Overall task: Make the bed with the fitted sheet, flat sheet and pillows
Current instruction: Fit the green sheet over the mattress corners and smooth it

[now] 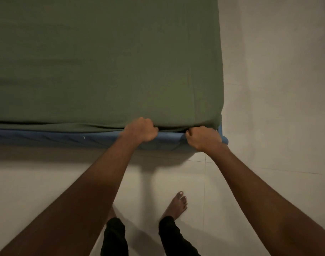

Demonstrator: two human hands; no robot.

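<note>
sheet: green fitted sheet [102,61] lies flat over blue bed frame [56,138]
left grip: left hand [139,130] clenched on sheet's near edge
right grip: right hand [204,138] clenched on same edge, at corner

open floor [278,89] right, rail [65,138] below fitted sheet [102,61]

Left arm [95,185] and right arm [254,182] were bare, reached forward and down, nearly straight, converging. Left hand [139,130] was fisted, knuckles up, fingers curled onto the near hem of the green fabric fitted sheet [102,61]. Right hand [204,138] sat near it, not touching, with the same curled grip on the hem. Right bare foot [176,205] pointed forward.
</note>
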